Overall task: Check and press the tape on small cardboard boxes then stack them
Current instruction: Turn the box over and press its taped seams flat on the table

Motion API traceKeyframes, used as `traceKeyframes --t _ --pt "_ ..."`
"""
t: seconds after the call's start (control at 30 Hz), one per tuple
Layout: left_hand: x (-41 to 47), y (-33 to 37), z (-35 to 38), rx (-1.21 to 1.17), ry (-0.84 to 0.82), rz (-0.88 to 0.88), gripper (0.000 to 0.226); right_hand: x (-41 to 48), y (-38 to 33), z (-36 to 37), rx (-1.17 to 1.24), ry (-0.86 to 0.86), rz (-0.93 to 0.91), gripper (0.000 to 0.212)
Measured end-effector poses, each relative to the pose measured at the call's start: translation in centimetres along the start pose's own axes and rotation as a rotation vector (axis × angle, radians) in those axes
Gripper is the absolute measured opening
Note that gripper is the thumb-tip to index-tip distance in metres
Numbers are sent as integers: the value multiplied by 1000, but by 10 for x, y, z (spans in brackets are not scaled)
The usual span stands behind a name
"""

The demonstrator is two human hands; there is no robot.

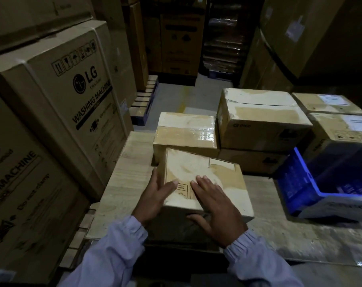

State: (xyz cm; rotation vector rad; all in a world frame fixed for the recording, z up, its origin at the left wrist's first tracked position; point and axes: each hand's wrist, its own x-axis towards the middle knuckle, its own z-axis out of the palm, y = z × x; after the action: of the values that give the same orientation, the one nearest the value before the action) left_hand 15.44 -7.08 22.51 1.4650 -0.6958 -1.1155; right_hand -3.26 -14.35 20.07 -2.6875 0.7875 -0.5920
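- The small box [207, 183] is lying with its long side going about 9 to 3 o'clock.
- The left hand [155, 195], fingers straight, is pressing its 9 o'clock side.
- The right hand [213, 206] is lying flat on top.

Dim warehouse light, brightest from above on the tape [198, 134] with pale glare, far stacks [182, 38] sunk in shadow, dark corners, wide-angle bending at edges, slight blur.
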Motion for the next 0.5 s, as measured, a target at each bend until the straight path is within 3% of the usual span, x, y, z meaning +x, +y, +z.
traceKeyframes --t 0.27,0.4,0.5 --pt "-1 -8 -40 -287 48 -34 41 -18 24 -4 -140 14 220 98" --pt "0 -31 -52 -370 128 -74 58 -23 29 1 234 -13 419 114" --pt "0 -45 -56 -348 200 -68 56 -24 26 5 445 21 507 118"
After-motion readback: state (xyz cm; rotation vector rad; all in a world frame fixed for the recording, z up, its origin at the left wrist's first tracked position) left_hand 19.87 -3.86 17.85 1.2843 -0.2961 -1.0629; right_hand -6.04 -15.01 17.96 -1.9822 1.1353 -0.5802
